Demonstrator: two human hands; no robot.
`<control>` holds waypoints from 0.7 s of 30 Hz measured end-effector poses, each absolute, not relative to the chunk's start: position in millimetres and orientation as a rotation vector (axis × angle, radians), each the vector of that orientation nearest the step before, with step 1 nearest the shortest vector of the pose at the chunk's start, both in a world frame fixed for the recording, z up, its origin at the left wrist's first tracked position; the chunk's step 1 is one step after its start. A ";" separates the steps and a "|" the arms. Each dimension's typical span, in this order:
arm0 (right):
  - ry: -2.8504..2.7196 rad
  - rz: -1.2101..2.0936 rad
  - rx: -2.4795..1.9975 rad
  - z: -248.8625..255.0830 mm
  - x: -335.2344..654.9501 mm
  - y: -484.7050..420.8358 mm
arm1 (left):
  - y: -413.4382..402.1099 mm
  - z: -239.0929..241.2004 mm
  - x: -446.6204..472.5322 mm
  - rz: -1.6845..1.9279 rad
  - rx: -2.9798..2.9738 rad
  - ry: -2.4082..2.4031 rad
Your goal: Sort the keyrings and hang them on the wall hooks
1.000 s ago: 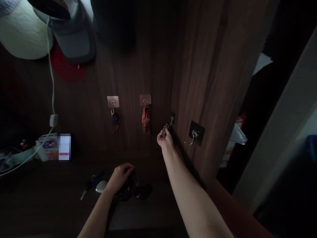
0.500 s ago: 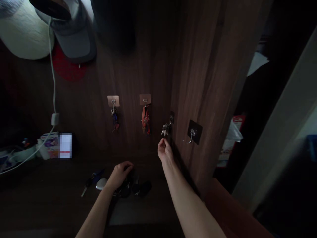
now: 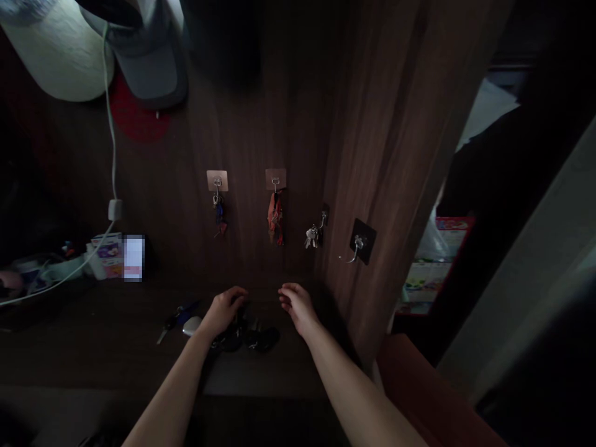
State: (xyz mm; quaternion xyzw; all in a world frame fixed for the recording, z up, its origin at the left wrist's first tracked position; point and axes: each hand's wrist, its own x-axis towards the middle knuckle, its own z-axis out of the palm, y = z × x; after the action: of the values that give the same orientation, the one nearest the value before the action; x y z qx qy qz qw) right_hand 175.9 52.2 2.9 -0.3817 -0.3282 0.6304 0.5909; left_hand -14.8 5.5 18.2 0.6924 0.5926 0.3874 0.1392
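My left hand [image 3: 223, 311], fingers curved and thumb a little apart, is over the dark key sets [image 3: 254, 338] on the shelf, holding nothing I can see. To its left lie a car key with a blue tag [image 3: 173, 320] and a silver-white rounded object [image 3: 191, 326]. My right hand [image 3: 298, 308] is over the shelf, fingers loosely bent and apart, with nothing in it. Above it, a bunch of silver keys [image 3: 311, 236] hangs from a hook on the back panel. Keys with a blue tag [image 3: 219, 214] and keys with an orange-red strap [image 3: 275, 217] hang further left.
A bare hook [image 3: 359, 242] sticks out of the right side panel [image 3: 372, 155]. Caps [image 3: 149, 74] hang at the upper left. A white cable [image 3: 113, 167] runs down to boxes and a lit screen [image 3: 133, 257] on the shelf [image 3: 93, 347].
My right hand has come down and left, away from the hanging silver keys, and its fingers have loosened from a pinch. My left hand stays over the keys on the shelf.
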 end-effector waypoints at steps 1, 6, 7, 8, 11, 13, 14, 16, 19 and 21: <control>-0.833 1.430 -0.906 3.1 175.6 49.9 | 6.1 17.5 -15.4 1.185 2.005 1.720; -0.964 1.277 -0.855 -1.7 170.9 41.8 | -0.4 20.9 -15.8 1.688 2.050 1.844; -0.961 1.264 -0.848 -2.9 169.8 40.8 | -2.9 22.3 -15.9 1.771 2.052 1.879; -0.959 1.254 -0.846 -4.0 168.9 40.0 | -5.4 23.6 -16.3 1.838 2.052 1.910; -0.974 1.227 -0.843 -6.1 168.0 38.4 | -11.1 25.4 -22.0 2.000 1.987 2.007; -0.989 1.215 -0.835 -6.7 168.4 38.2 | -13.8 24.4 -30.1 2.101 1.864 2.088; -0.997 1.210 -0.835 -6.9 168.6 38.3 | -15.4 23.4 -35.3 2.139 1.789 2.126; -1.015 1.200 -0.843 -6.9 168.7 38.9 | -19.8 20.7 -46.4 2.170 1.651 2.180; -1.023 1.188 -0.853 -6.3 168.1 40.4 | -29.4 17.1 -60.2 2.157 1.479 2.218; -1.016 1.182 -0.853 -6.0 167.5 41.5 | -36.5 15.7 -65.0 2.137 1.394 2.211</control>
State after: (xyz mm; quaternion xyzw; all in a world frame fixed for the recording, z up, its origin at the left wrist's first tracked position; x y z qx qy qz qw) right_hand 167.5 41.5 -6.0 -0.3727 -0.4438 0.5162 0.6306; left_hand -65.0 -36.5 15.7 0.4101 0.6503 0.6286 -0.1170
